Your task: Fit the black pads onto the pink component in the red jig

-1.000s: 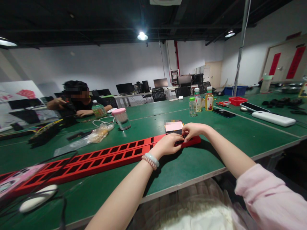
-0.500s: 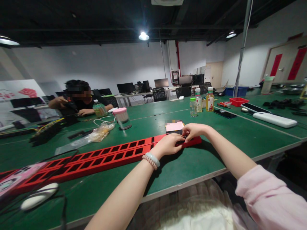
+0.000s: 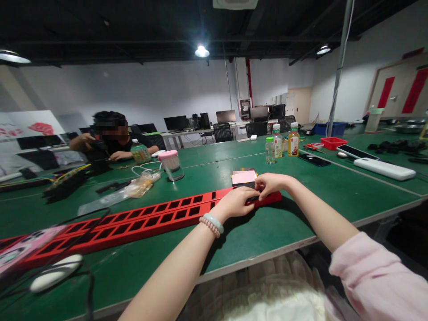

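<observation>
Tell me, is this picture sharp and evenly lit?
Head view: the ceiling lamp glares white; the ceiling is dark; the table edge bows from lens distortion; both hands, left and right, look sharp; the mouse at the corner smears.

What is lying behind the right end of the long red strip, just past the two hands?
Behind the red strip lies a pink pad on something dark. The left hand and right hand cover the strip's end, so what the fingers pinch cannot be seen.

Long red rack (image 3: 150, 218) looks like matt painted metal; table (image 3: 334, 187) is matt green (felt-like mat); bracelet (image 3: 212, 221) glossy.
</observation>
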Available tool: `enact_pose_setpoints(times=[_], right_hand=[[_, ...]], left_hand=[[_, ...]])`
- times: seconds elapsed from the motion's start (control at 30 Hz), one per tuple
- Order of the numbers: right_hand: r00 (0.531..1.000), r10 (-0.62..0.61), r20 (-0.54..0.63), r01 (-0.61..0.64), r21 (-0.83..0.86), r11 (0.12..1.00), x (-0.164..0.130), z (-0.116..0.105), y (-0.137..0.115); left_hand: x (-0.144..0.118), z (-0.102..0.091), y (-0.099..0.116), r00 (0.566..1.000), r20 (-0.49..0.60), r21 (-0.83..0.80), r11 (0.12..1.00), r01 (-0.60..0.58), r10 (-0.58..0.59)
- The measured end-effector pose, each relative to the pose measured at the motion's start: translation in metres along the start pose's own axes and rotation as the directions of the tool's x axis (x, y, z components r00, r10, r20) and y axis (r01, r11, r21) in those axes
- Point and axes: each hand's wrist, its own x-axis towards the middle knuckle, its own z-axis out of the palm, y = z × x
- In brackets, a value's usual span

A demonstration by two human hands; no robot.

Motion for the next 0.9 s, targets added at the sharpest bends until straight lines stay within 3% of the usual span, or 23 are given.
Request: enact_pose_setpoints(times=[0.33,0.6,0.77,0.9], right_hand=[[1.000,-0.003,-0.019,0.002,-0.061,0.998,0.004,0.003,0.005],[0.999,-0.044,0.015,0.042,0.108,0.993,-0.001,-0.004,0.002],[0.973,0.051,-0.223,-0.026,0.112,0.993,0.004,0.000,-0.001],[0.901,0.189,-0.391,-0.222,-0.040,0.974,0.024,0.008,-0.013]], left_hand=[[0.000,0.003,-0.002,1.000,-0.017,0.016,1.000,-0.009,0.009],[-0.001,0.003,-0.002,1.000,-0.023,0.027,1.000,-0.002,0.002],[-0.002,-0.001,-0.002,0.999,-0.039,0.034,0.999,0.034,-0.033],[-0.005,-0.003,-0.011,0.964,-0.121,0.144,0.957,0.253,-0.237]])
